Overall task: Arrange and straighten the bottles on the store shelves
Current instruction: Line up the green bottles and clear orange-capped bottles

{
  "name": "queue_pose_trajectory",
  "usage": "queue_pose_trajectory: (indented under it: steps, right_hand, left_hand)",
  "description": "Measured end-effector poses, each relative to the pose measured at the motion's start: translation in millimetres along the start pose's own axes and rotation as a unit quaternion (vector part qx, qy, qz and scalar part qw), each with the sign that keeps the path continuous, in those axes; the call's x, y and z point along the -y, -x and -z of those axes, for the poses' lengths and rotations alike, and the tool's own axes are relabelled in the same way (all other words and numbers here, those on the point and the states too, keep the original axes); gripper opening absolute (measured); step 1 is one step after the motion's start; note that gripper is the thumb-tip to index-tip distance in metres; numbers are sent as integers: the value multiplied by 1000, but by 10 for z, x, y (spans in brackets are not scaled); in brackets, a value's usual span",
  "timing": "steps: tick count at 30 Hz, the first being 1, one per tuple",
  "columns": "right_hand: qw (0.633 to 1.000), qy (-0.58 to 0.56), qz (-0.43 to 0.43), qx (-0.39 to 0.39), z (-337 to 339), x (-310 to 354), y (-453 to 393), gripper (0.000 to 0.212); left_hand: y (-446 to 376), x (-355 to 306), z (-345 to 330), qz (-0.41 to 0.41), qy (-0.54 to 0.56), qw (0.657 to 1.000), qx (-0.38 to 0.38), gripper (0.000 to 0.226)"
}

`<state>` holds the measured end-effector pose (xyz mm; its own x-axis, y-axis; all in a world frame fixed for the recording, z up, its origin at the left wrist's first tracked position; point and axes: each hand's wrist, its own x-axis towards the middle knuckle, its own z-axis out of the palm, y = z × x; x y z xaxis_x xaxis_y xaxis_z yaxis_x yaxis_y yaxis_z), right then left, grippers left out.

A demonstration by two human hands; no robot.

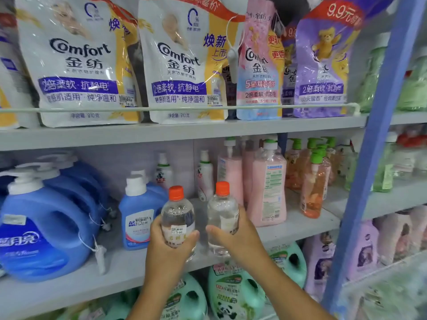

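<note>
Two clear bottles with orange caps stand upright side by side at the front of the middle shelf (120, 264). My left hand (165, 244) grips the left clear bottle (177, 210), which carries a price sticker. My right hand (240, 236) grips the right clear bottle (222, 211) around its lower half. The hands hide both bottle bases, so I cannot tell whether they rest on the shelf.
A small blue detergent bottle (136, 215) stands just left of my hands, with large blue jugs (41, 232) further left. Pink pump bottles (268, 185) and orange pump bottles (313, 183) stand to the right. White spray bottles (205, 174) are behind. Comfort pouches (182, 63) fill the upper shelf; green jugs (235, 294) sit below.
</note>
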<state>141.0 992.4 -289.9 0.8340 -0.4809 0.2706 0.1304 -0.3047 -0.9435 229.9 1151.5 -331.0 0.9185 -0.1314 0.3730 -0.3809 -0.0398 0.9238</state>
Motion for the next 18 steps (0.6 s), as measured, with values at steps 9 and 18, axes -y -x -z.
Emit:
queue_pose_trajectory:
  steps: [9, 18]
  right_hand:
    - [992, -19, 24, -123, 1283, 265, 712, 57]
    - [972, -22, 69, -221, 3390, 607, 1045, 47]
  left_hand:
    - [456, -740, -581, -45, 67, 988, 130, 75]
    - [1011, -2002, -2214, -129, 135, 957, 221, 66]
